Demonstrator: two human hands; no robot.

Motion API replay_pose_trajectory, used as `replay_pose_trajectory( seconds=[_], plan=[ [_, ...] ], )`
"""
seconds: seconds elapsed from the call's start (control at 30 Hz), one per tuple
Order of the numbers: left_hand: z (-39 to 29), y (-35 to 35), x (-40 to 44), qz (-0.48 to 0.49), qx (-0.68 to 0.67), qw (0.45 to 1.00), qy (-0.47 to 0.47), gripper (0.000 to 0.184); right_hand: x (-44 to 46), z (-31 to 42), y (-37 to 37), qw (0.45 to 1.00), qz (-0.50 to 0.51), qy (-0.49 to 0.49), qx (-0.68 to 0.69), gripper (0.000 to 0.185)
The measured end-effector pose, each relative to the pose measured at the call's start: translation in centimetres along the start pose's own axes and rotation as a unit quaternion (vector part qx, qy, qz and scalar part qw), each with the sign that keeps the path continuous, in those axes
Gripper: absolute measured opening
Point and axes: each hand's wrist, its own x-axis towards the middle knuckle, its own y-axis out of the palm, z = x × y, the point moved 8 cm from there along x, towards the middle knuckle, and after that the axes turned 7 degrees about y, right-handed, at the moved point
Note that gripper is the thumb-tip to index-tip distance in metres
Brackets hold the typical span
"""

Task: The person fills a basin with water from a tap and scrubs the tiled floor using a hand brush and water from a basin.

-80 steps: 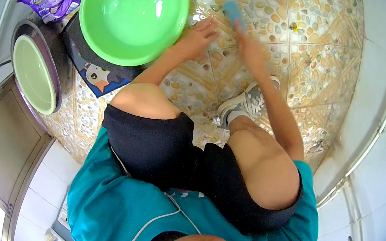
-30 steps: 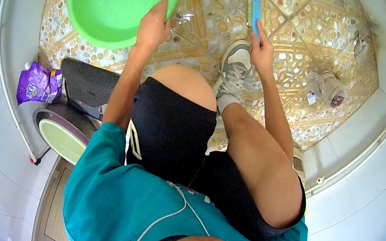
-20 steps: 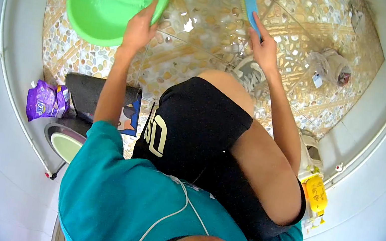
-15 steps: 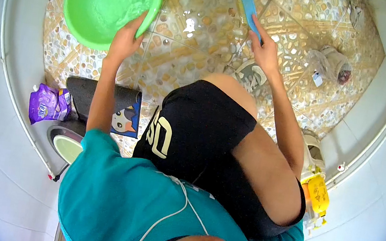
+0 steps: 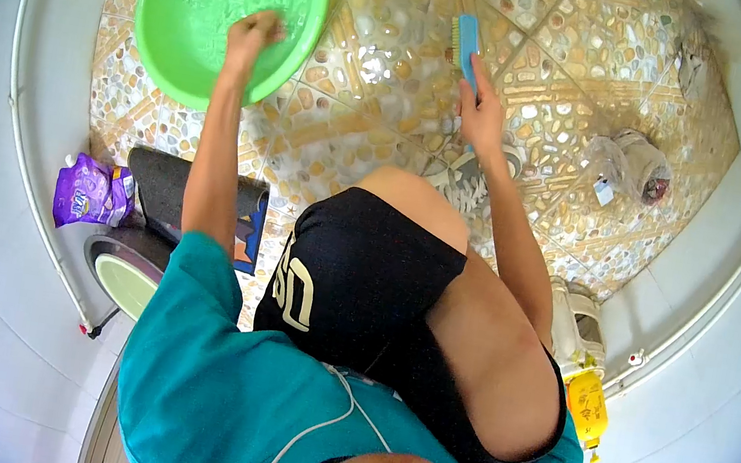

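Observation:
A light green basin (image 5: 153, 23) with rippling water stands on the pebble-patterned floor at the upper left. My left hand (image 5: 254, 37) is over the water inside it, fingers curled and slightly blurred, with nothing visible in them. My right hand (image 5: 483, 114) grips the handle of a blue scrub brush (image 5: 469, 45). Pale yellow bristles on the brush face left, and it is held up above the wet floor. Below that hand is a grey shoe with white laces (image 5: 462, 186), partly covered by my wrist and knee.
At the left are a purple pouch (image 5: 93, 193), a dark mat (image 5: 183, 192) and a pale green bowl (image 5: 126, 284). A clear plastic bag with something in it (image 5: 633, 166) lies on the right. Light-coloured shoes (image 5: 580, 325) and a yellow bottle (image 5: 588, 407) stand by the right wall.
My left hand has let go of the basin's rim and moved in over the water, which is now more stirred. The brush has turned, showing its bristles more.

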Motion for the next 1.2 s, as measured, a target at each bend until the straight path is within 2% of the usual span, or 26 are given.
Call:
replay_pose_trajectory(
  seconds=[0.03,0.1,0.13,0.2,0.23,0.37,0.43,0.5,0.53,0.6,0.63,0.7,0.73,0.8,0.83,0.9,1.03,1.13,1.2],
  plan=[
    [-2.3,1.7,-1.1,0.000,0.001,1.000,0.002,0.033,-0.2,0.2,-0.1,1.000,-0.001,0.006,0.017,0.050],
    [-9.1,5.6,-4.7,0.034,-0.108,0.989,0.095,0.026,-0.4,0.0,-0.3,0.999,-0.004,0.018,0.036,0.050],
    [-10.0,6.6,-5.5,0.035,-0.106,0.989,0.092,0.026,-0.5,-0.4,-0.5,0.998,-0.005,0.023,0.053,0.049],
    [-13.0,8.3,-6.5,0.043,0.000,0.979,0.200,0.022,-0.2,-0.8,-0.9,0.997,-0.006,0.025,0.072,0.048],
    [-13.4,9.0,-6.7,0.015,0.097,0.970,0.222,0.021,0.0,-1.2,-1.2,0.997,-0.013,0.026,0.067,0.048],
    [-14.4,14.5,-5.9,0.031,0.202,0.945,0.255,0.021,0.0,-0.8,-3.0,0.998,-0.013,0.029,0.060,0.048],
    [-13.5,18.4,-2.5,0.078,0.311,0.903,0.284,0.027,1.0,-2.2,-3.6,0.998,-0.035,-0.007,0.045,0.048],
    [-15.1,21.1,-0.4,-0.027,0.332,0.829,0.448,0.026,1.3,-2.4,-3.9,0.997,-0.058,-0.040,0.032,0.048],
    [-15.1,22.0,1.9,-0.028,0.334,0.829,0.449,0.026,1.5,-2.2,-4.1,0.997,-0.058,-0.035,0.025,0.048],
    [-15.2,25.7,5.1,0.089,0.371,0.801,0.462,0.088,1.8,-1.7,-4.4,0.998,-0.059,-0.030,0.018,0.049],
    [-16.8,26.2,4.9,0.089,0.372,0.800,0.462,0.088,2.0,-1.3,-4.3,0.998,-0.052,-0.033,0.031,0.048],
    [-17.3,27.4,5.1,0.150,0.498,0.774,0.362,0.089,2.1,-1.0,-4.3,0.997,-0.046,-0.032,0.047,0.048],
    [-16.9,27.8,5.7,0.154,0.501,0.771,0.362,0.089,2.2,-1.1,-4.2,0.997,-0.038,-0.022,0.057,0.048],
    [-15.5,28.7,6.9,0.163,0.486,0.752,0.414,0.074,2.0,-0.9,-4.2,0.997,-0.031,-0.007,0.071,0.047],
    [-14.0,28.7,7.2,0.168,0.489,0.750,0.413,0.074,1.7,-0.6,-4.3,0.997,-0.031,-0.007,0.069,0.047],
    [-13.8,28.5,6.5,0.145,0.372,0.766,0.504,0.022,1.7,0.0,-4.4,0.997,-0.036,-0.011,0.068,0.047],
    [-12.3,28.6,5.5,0.136,0.364,0.766,0.513,0.015,0.6,-0.2,-4.4,0.999,-0.041,0.008,0.029,0.049],
    [-10.8,27.8,2.9,0.189,0.393,0.751,0.496,0.013,0.2,-0.8,-3.8,0.999,-0.026,0.023,0.040,0.049],
    [-10.7,26.4,-0.4,0.203,0.357,0.769,0.490,0.012,0.1,-1.3,-4.0,0.998,-0.025,0.024,0.053,0.049]
  ],
)
